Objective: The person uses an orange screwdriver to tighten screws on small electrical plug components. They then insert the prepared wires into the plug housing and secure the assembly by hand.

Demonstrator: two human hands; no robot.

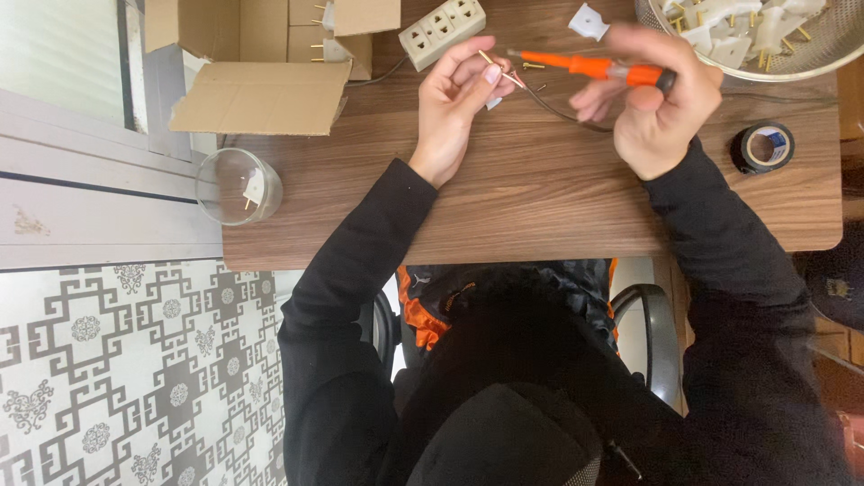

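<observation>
Crowding the far edge of your wooden bench (540,198) are an open cardboard box (261,54) at the left, a white power strip (443,31) just beside it, and a loose white plug shell (587,21) further right; none of these lies between you and your work. A roll of black tape (762,147) rests flat near the right edge, well apart from both hands. At the near left corner a clear glass jar (238,186) lies on its side with one small white piece inside. The cardboard box holds a few brass-pronged parts, and the metal mesh bowl (837,49) at the top right is heaped with white plug pieces with brass prongs. Your left hand (454,108) pinches a small brass plug prong (498,68) between thumb and fingertips, raised just above the bench. Your right hand (657,99) is closed around an orange-handled screwdriver (594,66), held nearly level, its tip pointing left to the prong. A thin dark wire (562,112) curves on the bench between your hands, which sit near each other but not touching.
</observation>
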